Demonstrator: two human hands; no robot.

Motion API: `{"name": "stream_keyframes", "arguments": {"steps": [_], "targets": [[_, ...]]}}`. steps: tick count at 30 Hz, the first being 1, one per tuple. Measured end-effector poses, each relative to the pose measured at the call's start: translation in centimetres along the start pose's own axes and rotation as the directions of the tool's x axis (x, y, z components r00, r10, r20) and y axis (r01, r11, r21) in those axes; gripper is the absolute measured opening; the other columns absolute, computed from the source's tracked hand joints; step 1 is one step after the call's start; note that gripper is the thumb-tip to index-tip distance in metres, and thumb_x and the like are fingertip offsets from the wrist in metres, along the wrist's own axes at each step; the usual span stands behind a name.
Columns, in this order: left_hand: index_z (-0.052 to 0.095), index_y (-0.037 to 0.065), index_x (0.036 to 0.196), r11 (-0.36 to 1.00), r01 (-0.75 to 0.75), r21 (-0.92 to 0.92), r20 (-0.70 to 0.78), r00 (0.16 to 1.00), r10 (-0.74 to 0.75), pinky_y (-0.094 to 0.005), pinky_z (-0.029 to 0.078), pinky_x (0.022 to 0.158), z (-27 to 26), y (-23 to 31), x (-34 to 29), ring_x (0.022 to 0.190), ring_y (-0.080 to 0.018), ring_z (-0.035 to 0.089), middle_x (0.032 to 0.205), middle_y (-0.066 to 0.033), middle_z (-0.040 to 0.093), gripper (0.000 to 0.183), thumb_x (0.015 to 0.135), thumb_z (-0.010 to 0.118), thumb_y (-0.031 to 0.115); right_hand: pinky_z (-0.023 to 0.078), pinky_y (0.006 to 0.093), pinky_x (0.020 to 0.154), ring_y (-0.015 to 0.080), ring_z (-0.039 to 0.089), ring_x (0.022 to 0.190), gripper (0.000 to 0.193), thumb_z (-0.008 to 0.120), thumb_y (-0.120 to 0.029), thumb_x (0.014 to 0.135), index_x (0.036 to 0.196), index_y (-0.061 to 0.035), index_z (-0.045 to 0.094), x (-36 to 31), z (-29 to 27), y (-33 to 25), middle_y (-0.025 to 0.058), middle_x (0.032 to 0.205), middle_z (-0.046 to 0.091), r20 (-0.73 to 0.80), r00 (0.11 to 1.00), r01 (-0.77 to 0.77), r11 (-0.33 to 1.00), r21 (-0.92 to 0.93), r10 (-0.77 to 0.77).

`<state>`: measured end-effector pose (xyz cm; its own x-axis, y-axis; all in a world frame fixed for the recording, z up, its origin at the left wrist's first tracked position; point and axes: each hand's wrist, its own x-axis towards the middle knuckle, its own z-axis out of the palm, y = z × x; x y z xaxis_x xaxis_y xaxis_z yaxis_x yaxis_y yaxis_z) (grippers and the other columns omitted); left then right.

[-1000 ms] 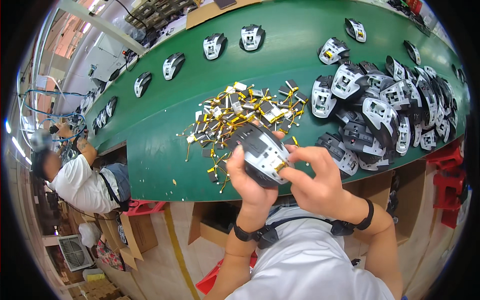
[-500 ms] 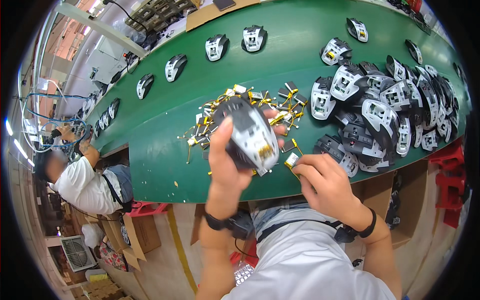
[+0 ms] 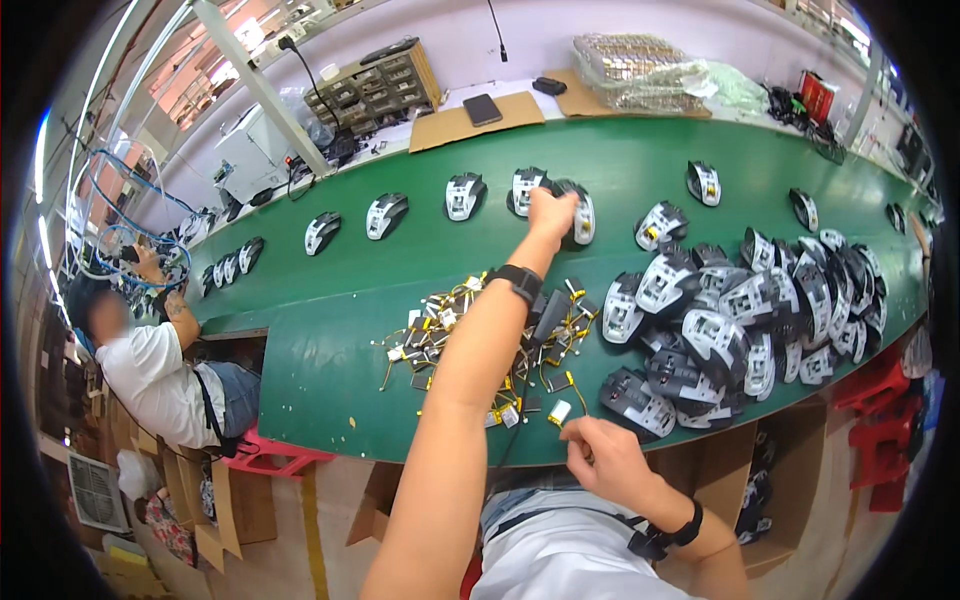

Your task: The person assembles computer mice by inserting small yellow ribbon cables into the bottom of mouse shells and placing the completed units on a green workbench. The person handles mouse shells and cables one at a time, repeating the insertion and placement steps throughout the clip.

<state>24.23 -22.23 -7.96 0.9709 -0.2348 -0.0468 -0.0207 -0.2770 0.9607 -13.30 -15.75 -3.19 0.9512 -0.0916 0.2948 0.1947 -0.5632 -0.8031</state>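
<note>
My left hand (image 3: pixel 551 214) reaches across to the far part of the green bench (image 3: pixel 310 400). Its fingers close on a half-assembled computer mouse (image 3: pixel 584 222) with a grey-white inner shell and a yellow-taped part inside. Just left of those fingers lies another open mouse (image 3: pixel 522 192). At the near edge, my right hand (image 3: pixel 612 462) is curled, its fingertips pinching the yellow end of a small silver battery (image 3: pixel 562 411). Beside it lies a loose heap of small wired batteries (image 3: pixel 440 318), partly hidden by my left forearm.
A large pile of open mice (image 3: pixel 715 340) covers the bench's right side. Several mice stand in a row leftward, including one mouse (image 3: pixel 386 216). A phone (image 3: pixel 482 110) lies on cardboard at the back. A co-worker (image 3: pixel 165 370) sits at far left. Red stools (image 3: pixel 880 450) stand at right.
My left hand has carried the mouse from in front of me to the row at the far side of the bench. My right hand stays by the same battery. The view has tilted up.
</note>
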Motion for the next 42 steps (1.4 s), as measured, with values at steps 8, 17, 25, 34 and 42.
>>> {"name": "stream_keyframes", "arguments": {"steps": [8, 17, 25, 34, 42], "targets": [[0.056, -0.005, 0.124, 0.595, -0.263, 0.759, 0.068, 0.941, 0.330, -0.0503, 0.046, 0.098, -0.1, 4.6, 0.6, 0.121, -0.0394, 0.050, 0.130, -0.0235, 0.050, 0.066, 0.083, 0.069, 0.045, 0.056, 0.0277, 0.074, 0.0177, 0.070, 0.082, 0.022, 0.057, 0.005, 0.087, 0.104, 0.0007, 0.071, -0.3, -0.3, 1.1, 0.0114, 0.095, 0.071, 0.104, 0.979, -0.205, 0.830, 0.519, 0.177], [0.040, -0.001, 0.139, 0.567, -0.102, 0.818, 0.133, 0.991, -0.013, -0.0440, 0.045, 0.104, -2.1, 3.3, 3.9, 0.129, -0.0332, 0.050, 0.139, -0.0202, 0.050, 0.090, 0.073, 0.077, 0.047, 0.054, 0.0283, 0.074, 0.0183, 0.069, 0.083, 0.016, 0.073, 0.000, 0.080, 0.095, -0.0053, 0.076, 0.3, -1.8, 0.7, 0.0081, 0.093, 0.071, -0.104, 0.991, -0.052, 0.951, 0.306, 0.087], [0.044, -0.002, 0.125, 0.880, -0.474, 0.023, 0.130, 0.874, 0.468, -0.0371, 0.052, 0.086, -7.3, 8.9, 1.9, 0.098, -0.0284, 0.064, 0.111, -0.0174, 0.064, 0.092, 0.059, 0.092, 0.039, 0.052, 0.0275, 0.076, 0.0151, 0.066, 0.087, 0.009, 0.072, -0.003, 0.085, 0.094, 0.0015, 0.072, 0.2, -2.2, 1.3, 0.0094, 0.097, 0.071, -0.020, 0.958, -0.197, 0.708, 0.678, 0.285], [0.020, -0.004, 0.151, 0.679, -0.178, -0.712, 0.332, 0.767, 0.549, -0.0330, 0.047, 0.072, -24.3, 16.9, -24.0, 0.095, -0.0237, 0.051, 0.114, -0.0144, 0.047, 0.082, 0.091, 0.061, 0.034, 0.050, 0.0243, 0.073, 0.0112, 0.064, 0.080, 0.012, 0.072, -0.004, 0.085, 0.094, 0.0011, 0.066, 1.9, -1.0, 2.1, 0.0062, 0.088, 0.068, 0.205, 0.921, -0.252, 0.104, 0.962, 0.332], [0.044, 0.001, 0.136, 0.562, 0.136, -0.816, 0.189, 0.981, 0.036, -0.0558, 0.053, 0.091, -19.8, 1.7, -32.9, 0.118, -0.0398, 0.058, 0.130, -0.0182, 0.052, 0.067, 0.077, 0.068, 0.023, 0.046, 0.0220, 0.071, 0.0078, 0.058, 0.079, 0.010, 0.068, -0.006, 0.089, 0.094, 0.0009, 0.062, 2.1, -0.9, 0.0, 0.0045, 0.087, 0.065, 0.251, 0.938, -0.296, 0.174, 0.939, 0.241]]}}
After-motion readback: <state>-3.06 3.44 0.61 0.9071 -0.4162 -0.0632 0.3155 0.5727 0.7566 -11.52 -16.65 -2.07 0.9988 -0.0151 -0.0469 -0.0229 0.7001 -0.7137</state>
